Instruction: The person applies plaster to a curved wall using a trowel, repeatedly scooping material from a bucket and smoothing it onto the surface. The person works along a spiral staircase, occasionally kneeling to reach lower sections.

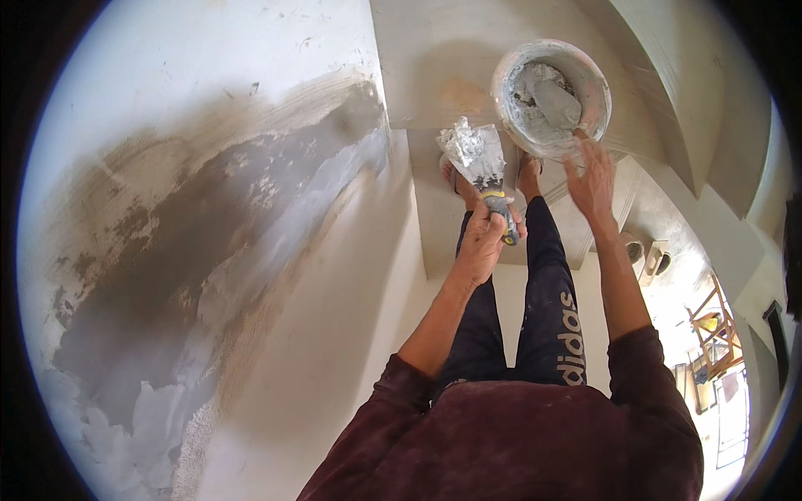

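Observation:
My left hand (483, 242) is closed around the grey and yellow handle of a putty knife (490, 167). Thick white putty (465, 149) is heaped on the upturned blade. To the right, my right hand (592, 177) is at the near rim of a round, putty-smeared bucket (598, 92), its fingers apart and the tips reaching over the edge. Inside the bucket lie grey-white putty and a flat, coated blade-like piece (557, 104); whether my fingertips touch that piece I cannot tell.
A wall (200, 192) with grey and white patches rises along the left. My feet are on a pale step, just below the bucket. Further steps (727, 150) curve away at the right. Lower down at the far right stands a wooden frame (717, 330) among other items.

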{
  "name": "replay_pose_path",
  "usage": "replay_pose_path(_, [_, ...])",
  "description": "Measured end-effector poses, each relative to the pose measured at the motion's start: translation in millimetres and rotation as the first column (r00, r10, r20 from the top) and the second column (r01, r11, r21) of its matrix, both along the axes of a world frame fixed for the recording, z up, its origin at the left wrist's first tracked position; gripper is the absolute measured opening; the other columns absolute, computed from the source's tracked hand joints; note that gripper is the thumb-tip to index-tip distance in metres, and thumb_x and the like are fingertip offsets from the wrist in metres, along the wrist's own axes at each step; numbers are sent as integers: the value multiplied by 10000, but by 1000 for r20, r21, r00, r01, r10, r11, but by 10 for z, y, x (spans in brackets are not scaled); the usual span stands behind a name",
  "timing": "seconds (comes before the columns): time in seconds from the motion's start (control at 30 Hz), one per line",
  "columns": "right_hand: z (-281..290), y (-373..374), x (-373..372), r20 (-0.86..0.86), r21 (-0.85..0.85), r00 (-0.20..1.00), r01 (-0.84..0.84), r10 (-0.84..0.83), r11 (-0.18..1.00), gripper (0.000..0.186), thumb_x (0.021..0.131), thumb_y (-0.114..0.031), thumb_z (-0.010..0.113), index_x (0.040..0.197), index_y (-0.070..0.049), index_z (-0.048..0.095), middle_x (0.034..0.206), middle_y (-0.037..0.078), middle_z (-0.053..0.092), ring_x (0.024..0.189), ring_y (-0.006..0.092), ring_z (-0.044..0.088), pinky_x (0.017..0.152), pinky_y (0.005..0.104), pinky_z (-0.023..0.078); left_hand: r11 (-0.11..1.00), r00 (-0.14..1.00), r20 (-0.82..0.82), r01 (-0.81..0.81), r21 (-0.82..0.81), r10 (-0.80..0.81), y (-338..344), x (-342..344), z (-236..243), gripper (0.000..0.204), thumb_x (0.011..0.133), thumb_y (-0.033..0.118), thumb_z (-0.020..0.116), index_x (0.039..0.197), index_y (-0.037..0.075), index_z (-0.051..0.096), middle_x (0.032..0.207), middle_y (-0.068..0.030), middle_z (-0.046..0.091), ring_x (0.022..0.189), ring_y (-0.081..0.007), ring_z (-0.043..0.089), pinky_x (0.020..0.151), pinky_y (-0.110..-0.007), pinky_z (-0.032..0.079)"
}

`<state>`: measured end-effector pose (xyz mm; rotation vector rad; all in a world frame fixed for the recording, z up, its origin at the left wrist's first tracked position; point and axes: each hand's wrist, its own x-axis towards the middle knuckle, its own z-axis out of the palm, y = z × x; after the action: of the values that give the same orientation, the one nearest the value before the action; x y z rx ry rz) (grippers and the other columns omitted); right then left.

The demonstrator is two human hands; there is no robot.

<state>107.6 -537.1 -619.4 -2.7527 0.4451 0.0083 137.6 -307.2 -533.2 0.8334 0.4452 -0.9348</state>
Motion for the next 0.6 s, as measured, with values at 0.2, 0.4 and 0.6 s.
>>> replay_pose_path(0.2, [1118,903,433,-225,973,954,209,197,99,337,992,-288,516,1147,5,578,1036,71,581,942,154,551,868,295,444,992,989,-81,-121,31,123,18,-145,240,493,976,386,518,1352,97,382,1118,-31,551,986,-156,585,880,-350,495])
replay_pose_path(0.4, [1604,1239,737,-151,984,935,111,322,140,261,976,-193,503,1128,17,536,957,77,574,886,141,539,817,286,448,967,990,90,83,239,-108,417,67,845,415,1025,306,444,1304,-2,444,1240,-88,525,1141,-182,556,954,-364,498])
replay_pose_path(0.6, [2620,1617,1276,-277,953,870,302,409,4,219,965,-207,474,1069,-20,524,826,65,517,535,109,525,475,261,442,789,940,80,231,569,-333,1149,-85,2117,417,1026,295,431,1245,-47,525,1163,-141,589,1068,-231,611,958,-378,495])
